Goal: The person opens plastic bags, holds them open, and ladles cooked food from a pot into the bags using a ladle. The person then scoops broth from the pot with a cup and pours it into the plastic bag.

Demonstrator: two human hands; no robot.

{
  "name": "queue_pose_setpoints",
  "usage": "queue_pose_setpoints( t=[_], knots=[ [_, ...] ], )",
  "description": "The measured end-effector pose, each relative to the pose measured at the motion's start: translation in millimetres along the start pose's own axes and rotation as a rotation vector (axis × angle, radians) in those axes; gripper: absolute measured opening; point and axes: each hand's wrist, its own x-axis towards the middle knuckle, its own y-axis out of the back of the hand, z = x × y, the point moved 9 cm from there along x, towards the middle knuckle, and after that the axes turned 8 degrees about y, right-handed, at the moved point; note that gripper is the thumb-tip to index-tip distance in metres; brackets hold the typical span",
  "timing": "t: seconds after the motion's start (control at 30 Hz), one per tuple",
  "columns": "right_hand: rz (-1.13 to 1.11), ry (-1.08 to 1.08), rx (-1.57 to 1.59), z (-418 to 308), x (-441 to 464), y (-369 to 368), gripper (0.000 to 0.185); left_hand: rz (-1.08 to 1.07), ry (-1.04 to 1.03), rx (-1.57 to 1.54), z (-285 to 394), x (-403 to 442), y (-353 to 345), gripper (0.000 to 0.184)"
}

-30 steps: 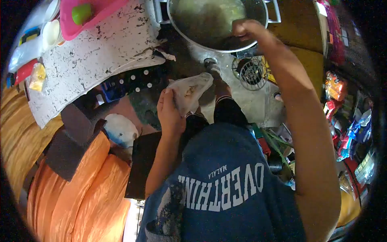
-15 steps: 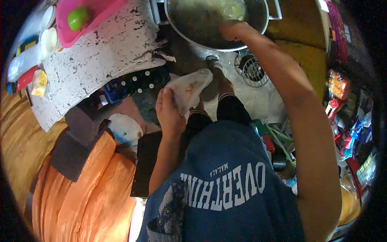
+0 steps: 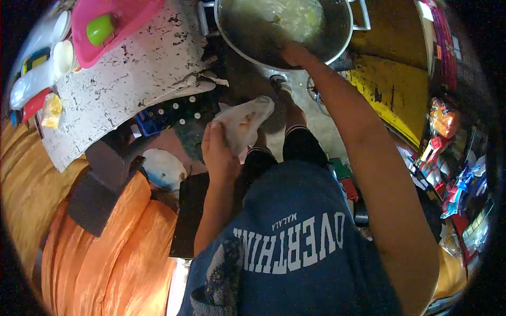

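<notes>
A thin, translucent plastic bag is gripped by my left hand, in front of my body. Something pale shows through its side. My right hand reaches over the near rim of a large metal pot with two side handles. Its fingers point down into the pot and are dark and blurred, so whether they hold anything is hidden. Inside the pot lies a cloudy, pale greenish content, lit at the far side.
A worn white tabletop carries a pink basin with a green cup, and stacked white cups. Orange cloth hangs at lower left. A yellow surface and colourful packets are on the right.
My right hand has shifted slightly left and lower over the pot. The bag in my left hand has tilted and moved a little left and down.
</notes>
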Motion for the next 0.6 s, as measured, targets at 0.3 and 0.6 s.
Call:
queue_pose_setpoints(
  t=[0.3,0.6],
  knots=[
    [-0.149,0.421,-0.044,4.8,-29.3,9.4,0.021,-0.106,0.357,-0.807,-31.1,4.9,-7.8,0.022],
    [-0.205,0.504,-0.236,18.1,-38.3,-1.8,0.028,-0.098,0.334,-0.816,-38.7,7.6,2.1,0.023]
  ],
)
